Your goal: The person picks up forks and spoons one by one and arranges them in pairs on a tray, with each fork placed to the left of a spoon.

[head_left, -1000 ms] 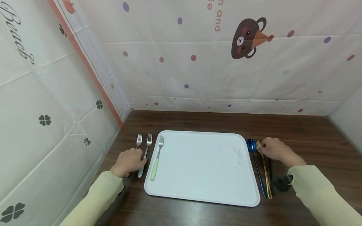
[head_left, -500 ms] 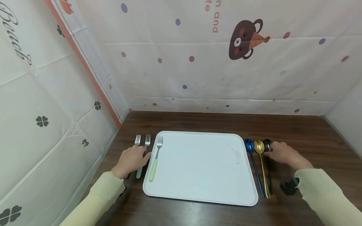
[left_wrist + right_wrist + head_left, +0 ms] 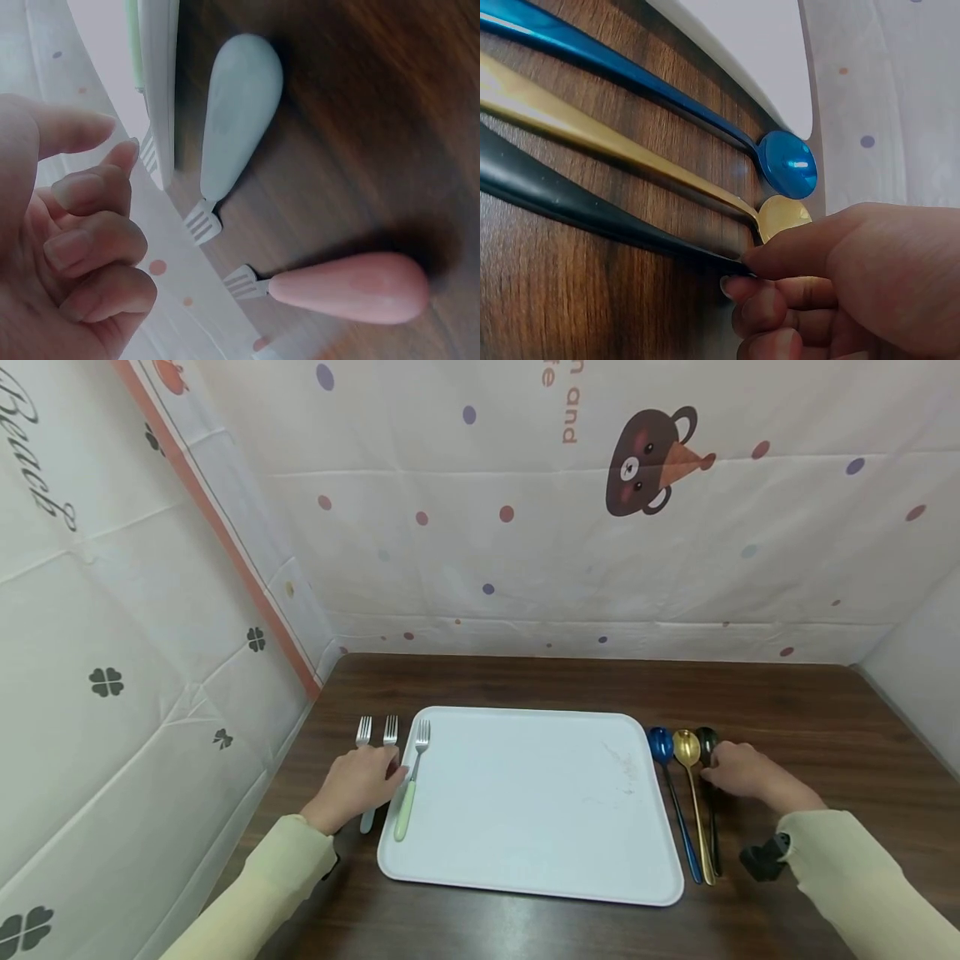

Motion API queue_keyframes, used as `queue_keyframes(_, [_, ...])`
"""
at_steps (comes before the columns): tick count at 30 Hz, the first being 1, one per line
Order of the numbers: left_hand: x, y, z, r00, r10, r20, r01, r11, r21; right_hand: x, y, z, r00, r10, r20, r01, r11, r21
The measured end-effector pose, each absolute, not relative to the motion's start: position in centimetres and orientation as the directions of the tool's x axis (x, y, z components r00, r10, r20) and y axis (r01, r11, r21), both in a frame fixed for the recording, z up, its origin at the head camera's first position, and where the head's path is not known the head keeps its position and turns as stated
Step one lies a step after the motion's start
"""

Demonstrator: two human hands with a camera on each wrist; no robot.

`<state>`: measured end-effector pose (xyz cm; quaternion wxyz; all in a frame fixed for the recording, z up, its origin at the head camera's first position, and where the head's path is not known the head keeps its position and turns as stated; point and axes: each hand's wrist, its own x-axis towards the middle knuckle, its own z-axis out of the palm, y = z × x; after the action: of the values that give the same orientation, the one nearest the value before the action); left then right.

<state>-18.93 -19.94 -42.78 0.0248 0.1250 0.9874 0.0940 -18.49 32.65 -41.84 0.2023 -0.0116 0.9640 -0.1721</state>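
My right hand (image 3: 742, 772) pinches the neck of a black spoon (image 3: 592, 210) between thumb and fingers, just below its bowl. Beside it lie a gold spoon (image 3: 686, 747) and a blue spoon (image 3: 661, 745). My left hand (image 3: 356, 787) holds nothing; its fingers are loosely curled, with a gap between thumb and index finger (image 3: 124, 154). Its thumb reaches the tray's left rim, near a green-handled fork (image 3: 406, 814). Under that hand on the table are a fork with a pale blue handle (image 3: 240, 112) and one with a pink handle (image 3: 352, 289).
A white rectangular tray (image 3: 540, 802) sits mid-table, with the green-handled fork along its left side. The brown wooden table (image 3: 600, 681) meets a printed cloth (image 3: 420, 560) at the back and left.
My right hand has shifted right, from the gold spoon's bowl to the black spoon. My left hand has moved right, its thumb coming to the green-handled fork.
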Motion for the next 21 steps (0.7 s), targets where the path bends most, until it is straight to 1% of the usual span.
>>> queue_keyframes(4, [-19.0,-19.6,-43.0,-0.966,0.252,-0.056,0.236,0.949,0.210,-18.4,32.5,-41.9,-0.923,-0.096,-0.371,0.042,0.937,-0.347])
queue_keyframes(9, [-19.0,-19.3,-43.1,-0.964,0.258,-0.064,0.239,0.947,0.217,-18.3,32.6,-41.7,-0.931,-0.106,-0.350,0.029,0.933,-0.360])
queue_keyframes(15, [-19.0,-19.3,-43.2,-0.965,0.255,-0.064,0.237,0.948,0.213,-18.1,32.5,-40.3,-0.937,-0.143,-0.319,-0.010,0.923,-0.384])
queue_keyframes(21, [-19.0,-19.3,-43.2,-0.964,0.261,-0.055,0.244,0.946,0.215,-18.3,30.7,-38.8,-0.945,-0.172,-0.278,-0.045,0.911,-0.409])
